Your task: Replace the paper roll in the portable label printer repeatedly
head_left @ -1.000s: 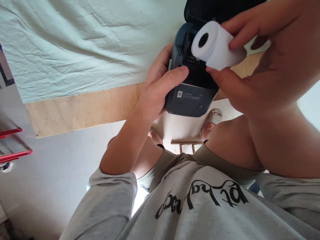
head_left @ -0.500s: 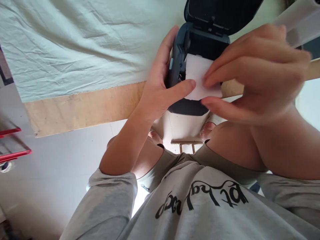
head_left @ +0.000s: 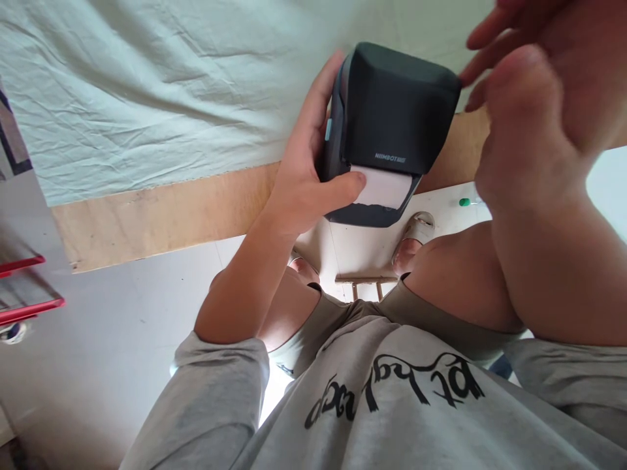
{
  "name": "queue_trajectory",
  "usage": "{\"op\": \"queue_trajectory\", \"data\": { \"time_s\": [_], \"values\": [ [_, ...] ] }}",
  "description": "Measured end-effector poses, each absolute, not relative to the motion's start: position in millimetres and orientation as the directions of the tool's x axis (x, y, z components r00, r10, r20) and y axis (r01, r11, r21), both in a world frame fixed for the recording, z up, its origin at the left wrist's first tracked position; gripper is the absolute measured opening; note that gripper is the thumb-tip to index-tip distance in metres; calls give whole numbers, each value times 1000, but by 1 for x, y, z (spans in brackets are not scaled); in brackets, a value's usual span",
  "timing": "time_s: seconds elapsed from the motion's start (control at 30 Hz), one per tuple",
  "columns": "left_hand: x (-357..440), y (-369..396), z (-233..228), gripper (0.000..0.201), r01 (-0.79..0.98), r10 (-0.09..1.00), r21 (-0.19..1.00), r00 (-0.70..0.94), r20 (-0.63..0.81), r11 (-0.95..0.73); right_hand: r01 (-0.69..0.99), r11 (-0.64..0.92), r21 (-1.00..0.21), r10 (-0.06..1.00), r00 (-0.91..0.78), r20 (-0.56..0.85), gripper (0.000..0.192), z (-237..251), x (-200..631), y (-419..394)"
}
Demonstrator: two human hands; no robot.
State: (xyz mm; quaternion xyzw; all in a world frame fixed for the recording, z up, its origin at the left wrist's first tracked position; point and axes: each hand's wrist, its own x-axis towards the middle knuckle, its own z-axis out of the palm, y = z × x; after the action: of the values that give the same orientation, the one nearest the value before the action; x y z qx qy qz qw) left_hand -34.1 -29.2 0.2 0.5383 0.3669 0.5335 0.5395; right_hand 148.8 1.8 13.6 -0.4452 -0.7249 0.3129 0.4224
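Held the dark printer (head_left: 392,124) in the left hand (head_left: 306,189) at the table edge (head_left: 161,212), lid shut, paper slot (head_left: 382,187) pointing toward the body. Kept the right hand (head_left: 533,124) loose, fingers just beside the lid.

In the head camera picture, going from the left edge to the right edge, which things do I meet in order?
Red frame → green cloth → left hand → dark label printer with white paper showing at its slot → right hand.
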Motion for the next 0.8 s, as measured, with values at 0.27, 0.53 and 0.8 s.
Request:
{"op": "queue_trajectory", "data": {
  "time_s": [0.27,0.53,0.8],
  "values": [
    [-22,-29,3,23,-291,994,956,91,60,-31,467,470,-749,840,-497,217,62,14,143,4],
    [-13,-31,15,12,-423,999,905,41,-32,46,548,454,-702,864,-462,199,60,9,142,5],
    [-30,-21,2,32,-459,991,887,130,21,42,314,545,-778,822,-383,421,49,8,134,-5]
  ]
}}
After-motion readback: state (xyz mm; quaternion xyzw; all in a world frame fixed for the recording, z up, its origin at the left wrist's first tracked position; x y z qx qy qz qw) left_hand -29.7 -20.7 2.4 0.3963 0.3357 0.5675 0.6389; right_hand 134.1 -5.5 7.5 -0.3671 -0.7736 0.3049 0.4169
